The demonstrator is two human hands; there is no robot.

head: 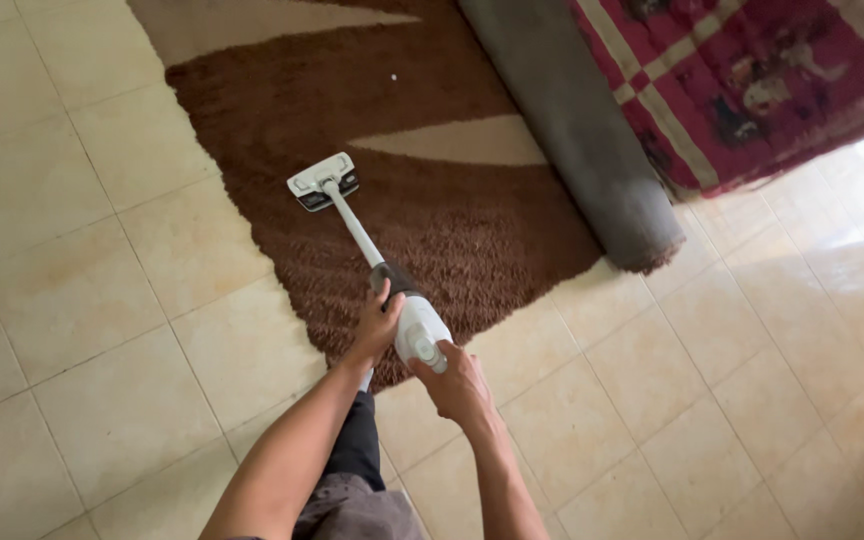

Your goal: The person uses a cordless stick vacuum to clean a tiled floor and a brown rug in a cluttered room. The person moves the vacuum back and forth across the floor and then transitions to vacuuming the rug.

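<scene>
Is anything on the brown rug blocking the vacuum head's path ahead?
Almost nothing: ahead of the vacuum head the brown rug shows only a small white speck. The rolled grey rug lies off to the right.

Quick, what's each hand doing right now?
Left hand: closed on the stick vacuum body.
Right hand: closed on the vacuum's rear handle end.

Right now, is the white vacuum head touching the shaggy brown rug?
Touching. The head view shows the white vacuum head lying flat on the shaggy brown rug, with no gap under it.
</scene>
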